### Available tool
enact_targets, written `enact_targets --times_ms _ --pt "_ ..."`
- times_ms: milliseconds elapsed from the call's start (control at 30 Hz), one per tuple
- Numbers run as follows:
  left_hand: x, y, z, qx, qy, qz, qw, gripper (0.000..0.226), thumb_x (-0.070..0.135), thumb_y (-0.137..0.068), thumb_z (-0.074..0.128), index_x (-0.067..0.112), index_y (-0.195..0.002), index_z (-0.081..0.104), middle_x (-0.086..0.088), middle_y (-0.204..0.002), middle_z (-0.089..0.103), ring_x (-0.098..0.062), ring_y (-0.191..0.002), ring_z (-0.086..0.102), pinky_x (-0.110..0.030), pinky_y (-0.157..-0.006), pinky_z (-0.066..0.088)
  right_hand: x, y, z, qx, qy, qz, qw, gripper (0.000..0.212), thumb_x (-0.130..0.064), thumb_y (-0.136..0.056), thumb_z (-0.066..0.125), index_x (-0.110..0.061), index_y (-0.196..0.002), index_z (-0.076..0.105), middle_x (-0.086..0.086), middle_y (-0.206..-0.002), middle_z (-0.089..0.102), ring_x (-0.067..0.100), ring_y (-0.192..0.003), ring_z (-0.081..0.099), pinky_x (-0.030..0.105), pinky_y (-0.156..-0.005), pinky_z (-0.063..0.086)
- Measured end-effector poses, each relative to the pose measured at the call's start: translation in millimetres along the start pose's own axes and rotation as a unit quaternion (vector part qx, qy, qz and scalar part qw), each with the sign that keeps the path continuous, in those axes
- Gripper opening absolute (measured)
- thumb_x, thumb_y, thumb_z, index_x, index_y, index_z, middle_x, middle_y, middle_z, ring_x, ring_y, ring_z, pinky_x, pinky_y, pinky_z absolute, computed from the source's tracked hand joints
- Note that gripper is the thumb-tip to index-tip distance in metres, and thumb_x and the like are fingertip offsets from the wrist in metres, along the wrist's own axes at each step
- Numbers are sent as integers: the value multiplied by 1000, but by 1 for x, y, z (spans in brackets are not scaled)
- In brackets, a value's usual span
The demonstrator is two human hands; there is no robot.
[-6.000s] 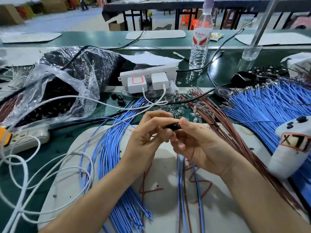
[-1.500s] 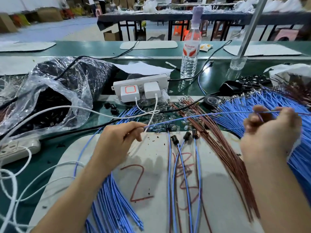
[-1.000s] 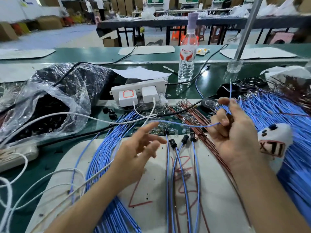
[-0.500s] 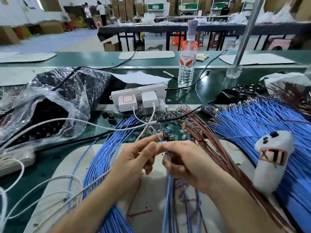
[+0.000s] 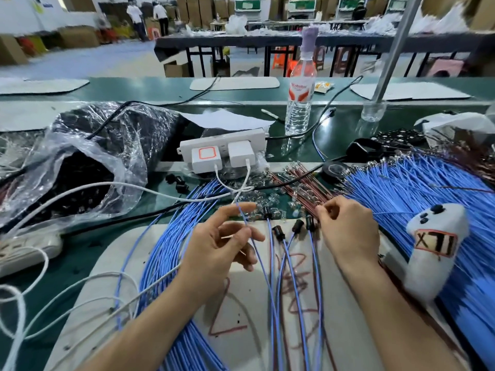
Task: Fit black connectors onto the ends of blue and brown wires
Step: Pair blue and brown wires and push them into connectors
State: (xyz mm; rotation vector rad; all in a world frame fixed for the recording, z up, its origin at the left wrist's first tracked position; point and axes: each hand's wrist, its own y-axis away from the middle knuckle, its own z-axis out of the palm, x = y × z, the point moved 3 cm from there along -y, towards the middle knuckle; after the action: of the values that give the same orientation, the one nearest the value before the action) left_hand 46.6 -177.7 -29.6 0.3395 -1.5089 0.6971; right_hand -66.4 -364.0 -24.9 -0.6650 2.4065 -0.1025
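While the left hand (image 5: 222, 245) pinches one blue wire (image 5: 245, 223), the right hand (image 5: 348, 231), pinching among the brown wires (image 5: 302, 191), should isolate a single strand.

Green bench (image 5: 80, 266), white mat (image 5: 342, 317), blue wires (image 5: 415, 188), power strip (image 5: 222, 145)

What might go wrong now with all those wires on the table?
1. The blue wire pinched in the left hand hangs right beside the finished wires with black connectors; it might tangle with them or drag them out of line.
2. The right hand picks at the packed brown wires; extra ones may snag and come along.
3. The white charger cable crosses close to the left fingers and could catch.
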Motion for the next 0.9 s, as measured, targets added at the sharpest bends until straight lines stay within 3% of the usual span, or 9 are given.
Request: enact_targets --times_ms 100,367,500,633,700,767,833,900 --pt "-1 -1 -1 10 7 4 1000 39 -15 -90 48 15 -79 70 -11 -80 70 -18 -59 63 -24 -57 53 -5 -1 1 10 24 11 1000 13 -30 -91 61 -17 -91 62 5 -89 65 26 -80 60 36 -69 54" --pt "4 -2 1 -3 78 -5 997 20 23 -77 60 12 -83 75 -10 -82 68 -19 -72 66 -26 -66 54 -6 -2 4 -9 76 5 997 17 -31 -96 51 -16 -97 60 1 -93 48 22 -79 51 34 -67 47" --pt "9 -3 2 -1 73 9 997 12 26 -80 71 15 -82 74 -7 -84 70 -17 -66 66 -23 -62 53 -6 -1 -2 101 7 -27 995 14 -22 -97 49 -10 -98 56 9 -98 51 25 -78 48 32 -62 39" --pt "8 -4 1 2 97 2 995 17 28 -76 66 16 -84 75 -6 -80 70 -13 -65 66 -21 -61 54 -5 -2 -14 221 -89 -27 971 18 -14 -95 43 1 -98 53 23 -102 55 36 -96 47 41 -77 31" --pt "6 -5 -1 19 119 -13 993 19 23 -77 67 16 -93 76 -6 -76 69 -12 -60 63 -18 -58 52 -9 4 -24 299 -131 -65 943 20 -12 -94 40 3 -97 52 26 -97 56 39 -92 49 43 -78 30" --pt "4 -6 -4 37 165 -30 985 29 14 -81 62 16 -109 70 -7 -73 68 -11 -56 60 -16 -54 49 -18 15 -31 340 -179 -157 910 14 -11 -96 38 -1 -97 47 22 -87 54 32 -78 49 39 -72 33" --pt "4 -7 -8 50 183 -37 981 36 11 -80 58 17 -115 66 -8 -73 68 -9 -54 58 -16 -53 48 -32 28 -33 306 -231 -265 885 6 -12 -97 38 -9 -96 43 9 -79 49 20 -67 44 26 -65 33" --pt "6 -8 -9 58 169 -36 983 30 12 -79 59 20 -104 73 -6 -73 68 -8 -55 59 -15 -54 49 -47 42 -25 231 -231 -344 880 4 -13 -95 43 -13 -92 46 0 -75 50 12 -62 42 22 -59 34"
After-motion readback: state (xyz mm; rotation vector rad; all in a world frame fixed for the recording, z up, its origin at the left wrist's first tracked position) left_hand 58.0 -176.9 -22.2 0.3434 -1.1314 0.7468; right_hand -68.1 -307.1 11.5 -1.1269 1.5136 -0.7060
